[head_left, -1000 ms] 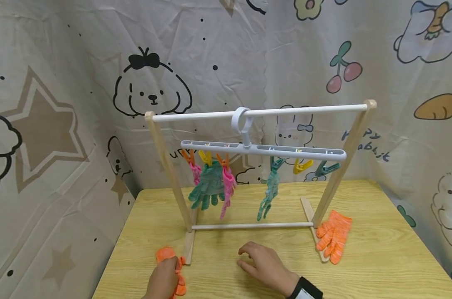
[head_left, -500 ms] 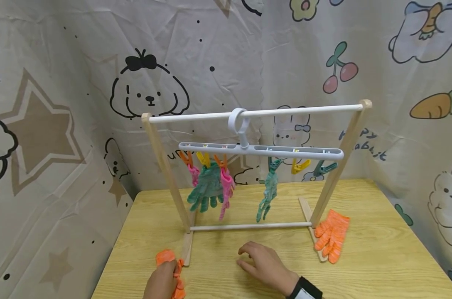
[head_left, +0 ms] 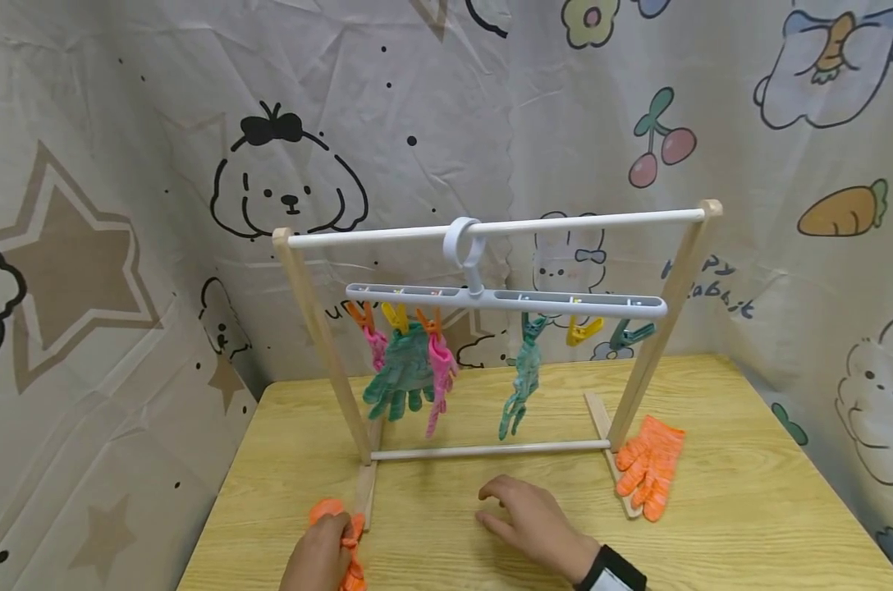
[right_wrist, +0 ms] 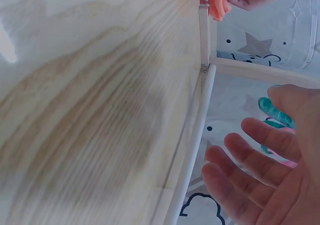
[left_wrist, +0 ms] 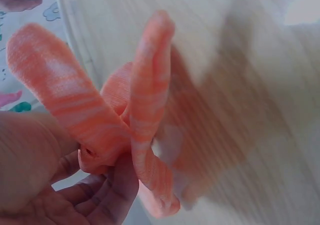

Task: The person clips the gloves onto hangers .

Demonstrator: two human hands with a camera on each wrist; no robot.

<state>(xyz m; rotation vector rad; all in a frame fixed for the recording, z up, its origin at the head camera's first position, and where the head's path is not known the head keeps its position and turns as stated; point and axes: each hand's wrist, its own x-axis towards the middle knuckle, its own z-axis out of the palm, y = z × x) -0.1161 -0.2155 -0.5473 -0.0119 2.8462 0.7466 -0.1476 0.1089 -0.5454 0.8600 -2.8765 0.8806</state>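
At the table's front left, my left hand (head_left: pixel 318 552) grips a bunched orange glove (head_left: pixel 354 566). In the left wrist view the fingers pinch this orange glove (left_wrist: pixel 112 130), whose fingers stick out in several directions. My right hand (head_left: pixel 531 523) hovers in front of the rack, fingers loosely bent and holding nothing; the right wrist view shows the same relaxed hand (right_wrist: pixel 265 170). A second orange glove (head_left: pixel 652 468) lies flat at the right, partly over the rack's right foot. Green (head_left: pixel 402 371) and pink gloves (head_left: pixel 441 373) hang from clips, with another green glove (head_left: pixel 521 386) right of centre.
A wooden rack with a white top rod (head_left: pixel 579 222) carries a grey clip hanger (head_left: pixel 550 301). A yellow clip (head_left: pixel 583 331) and a teal clip (head_left: pixel 633 333) on its right hold nothing. A low white bar (head_left: pixel 491 451) joins the rack's feet. Printed cloth hangs behind.
The head view has shifted slightly, so the rack appears a little further left. My left hand keeps its grip on the orange glove; my right hand has barely moved.
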